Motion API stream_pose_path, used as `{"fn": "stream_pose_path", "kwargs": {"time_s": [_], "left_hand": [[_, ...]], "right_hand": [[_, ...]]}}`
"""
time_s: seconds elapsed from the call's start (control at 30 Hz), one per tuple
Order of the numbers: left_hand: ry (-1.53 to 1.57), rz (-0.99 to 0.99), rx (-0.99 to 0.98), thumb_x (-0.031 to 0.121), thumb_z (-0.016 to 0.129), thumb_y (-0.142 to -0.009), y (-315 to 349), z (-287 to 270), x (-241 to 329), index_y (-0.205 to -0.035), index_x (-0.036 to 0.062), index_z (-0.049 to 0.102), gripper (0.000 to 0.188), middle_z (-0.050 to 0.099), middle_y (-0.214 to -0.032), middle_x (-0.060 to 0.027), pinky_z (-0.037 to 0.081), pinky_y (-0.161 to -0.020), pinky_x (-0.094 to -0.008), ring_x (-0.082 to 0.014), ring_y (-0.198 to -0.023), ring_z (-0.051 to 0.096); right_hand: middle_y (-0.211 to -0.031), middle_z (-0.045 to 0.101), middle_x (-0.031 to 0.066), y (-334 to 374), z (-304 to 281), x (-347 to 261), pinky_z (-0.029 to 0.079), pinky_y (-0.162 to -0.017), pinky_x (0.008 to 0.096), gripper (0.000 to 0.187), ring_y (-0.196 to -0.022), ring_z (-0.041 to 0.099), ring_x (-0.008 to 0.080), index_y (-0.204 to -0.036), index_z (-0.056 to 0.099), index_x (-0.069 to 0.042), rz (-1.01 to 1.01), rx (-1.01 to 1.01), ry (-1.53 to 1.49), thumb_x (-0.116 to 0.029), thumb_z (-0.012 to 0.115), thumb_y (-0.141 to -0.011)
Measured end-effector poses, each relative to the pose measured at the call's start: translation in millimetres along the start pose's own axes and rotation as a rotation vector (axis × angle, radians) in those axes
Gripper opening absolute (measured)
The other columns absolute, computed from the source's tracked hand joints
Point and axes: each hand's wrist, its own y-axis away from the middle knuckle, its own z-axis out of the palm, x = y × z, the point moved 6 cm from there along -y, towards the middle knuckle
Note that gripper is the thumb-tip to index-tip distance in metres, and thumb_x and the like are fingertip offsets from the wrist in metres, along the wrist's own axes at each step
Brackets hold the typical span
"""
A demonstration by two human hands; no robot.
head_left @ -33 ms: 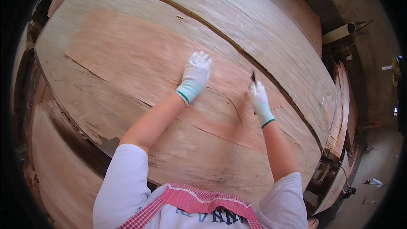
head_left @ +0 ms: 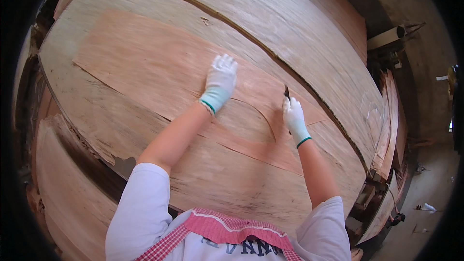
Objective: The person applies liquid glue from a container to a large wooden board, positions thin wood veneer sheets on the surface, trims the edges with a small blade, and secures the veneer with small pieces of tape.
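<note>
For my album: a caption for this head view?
Gloved left hand flat on reddish veneer sheet; right hand grips a small blade.

Both hands gloved: white knit gloves, left hand with a pale teal cuff band, right hand with a thin dark green cuff edge. Forearms bare. Short white T-shirt sleeves. Red-and-white checked apron bib over the white shirt, dark lettering just under the bib edge.

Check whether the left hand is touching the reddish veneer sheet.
Touching. The head view shows the gloved left hand pressed flat, palm down, on the reddish veneer sheet, with no gap beneath it. The right hand grips a small dark blade.
</note>
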Motion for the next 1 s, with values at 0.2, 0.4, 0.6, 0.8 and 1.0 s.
{"fn": "stream_pose_path", "kwargs": {"time_s": [0.2,0.4,0.6,0.8,1.0], "left_hand": [[0.302,-0.137,0.161,0.009,0.06,-0.082,-10.1,4.4,-29.6,-0.117,0.0071,0.058,0.035,0.061,-0.12,-0.0111,0.04,-0.104,-0.0399,-0.0308,-0.119,0.052],[0.413,-0.162,0.201,0.009,0.061,-0.079,-10.6,5.3,-29.4,-0.109,0.0069,0.061,0.03,0.063,-0.116,-0.0126,0.044,-0.1,-0.0403,-0.033,-0.114,0.055],[0.344,-0.099,0.081,0.03,0.071,-0.08,-11.0,-3.5,-28.8,-0.109,0.0027,0.061,0.041,0.058,-0.124,-0.0162,0.041,-0.102,-0.0434,-0.0346,-0.12,0.05],[0.307,-0.085,0.019,0.038,0.074,-0.077,-10.5,0.5,-24.2,-0.116,0.0039,0.058,0.054,0.054,-0.129,-0.0148,0.036,-0.107,-0.0425,-0.0344,-0.124,0.046],[0.372,-0.224,-0.002,0.041,0.076,-0.075,-8.2,2.9,-29.7,-0.124,0.0047,0.055,0.065,0.054,-0.129,-0.0131,0.034,-0.108,-0.0408,-0.033,-0.125,0.046]], "right_hand": [[-0.078,0.068,0.019,-0.4,25.2,-101.2,0.052,-0.063,0.0515,0.027,-0.071,0.066,0.0406,-0.1,0.054,-0.008,-0.23,-0.163,0.372,-0.033,0.044,-0.098],[-0.08,0.068,0.0211,-50.6,88.4,-195.8,0.052,-0.067,0.0495,0.028,-0.077,0.067,0.0405,-0.099,0.053,-0.005,-0.36,-0.232,0.293,-0.031,0.042,-0.098],[-0.084,0.068,0.0222,-5.2,60.1,-125.6,0.051,-0.07,0.0519,0.023,-0.078,0.067,0.0412,-0.1,0.05,-0.004,-0.292,-0.484,0.393,-0.025,0.041,-0.097],[-0.078,0.067,0.0121,-52.2,-47.4,32.3,0.051,-0.054,0.0427,0.019,-0.066,0.066,0.0331,-0.098,0.056,-0.01,-0.533,-0.591,0.686,-0.027,0.059,-0.091],[-0.084,0.067,0.0133,-84.5,9.4,-116.0,0.052,-0.065,0.0436,0.018,-0.08,0.066,0.033,-0.093,0.06,-0.011,-0.607,-0.308,0.322,-0.029,0.057,-0.092]]}}
